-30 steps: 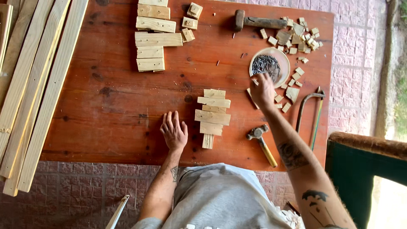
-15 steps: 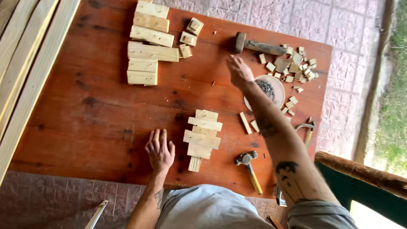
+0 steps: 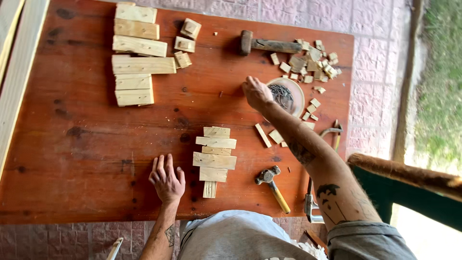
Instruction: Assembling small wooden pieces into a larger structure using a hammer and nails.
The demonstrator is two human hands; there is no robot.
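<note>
Now my right hand [image 3: 256, 92] has left the nail dish [image 3: 294, 91] — fingers pinched, contents hidden — left hand [image 3: 167, 180] still spread flat beside the wooden tree [image 3: 214, 159].

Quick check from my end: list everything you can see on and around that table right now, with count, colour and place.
table: one, reddish-brown wood, fills the view
stacked slat piece: one, pale wood, front centre
cut boards: about seven, pale, far left
small blocks: three, pale, beside the boards
dish of nails: one, round, dark nails inside, right
offcuts: many, pale, far right around the dish
mallet: one, dark, far edge
claw hammer: one, yellow handle, front right
long planks: pale, off the left edge
left hand: flat on the table, empty, beside the slat piece
right hand: fingers closed, at the dish's left rim
</note>
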